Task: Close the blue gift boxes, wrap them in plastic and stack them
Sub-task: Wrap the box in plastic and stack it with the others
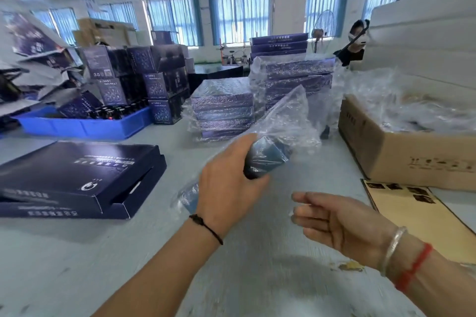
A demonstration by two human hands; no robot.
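A: Head view: what does the left hand [226, 183] hold?
B: It grips a blue gift box [265, 159] in a plastic bag [286, 113], raised above the table [244, 278].
A: And the right hand [337, 224]?
B: Relaxed, fingers loose, holding nothing, just beside it. Wrapped stacks [224, 108] stand behind.

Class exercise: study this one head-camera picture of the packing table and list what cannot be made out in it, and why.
1. Left hand: its fingers are hidden behind the wrapped box.
2. Cardboard carton: contents veiled by crumpled plastic, right side cut off.
3. Open blue gift box: lid print too blurred to read.
4. Right hand: motion-blurred fingertips.
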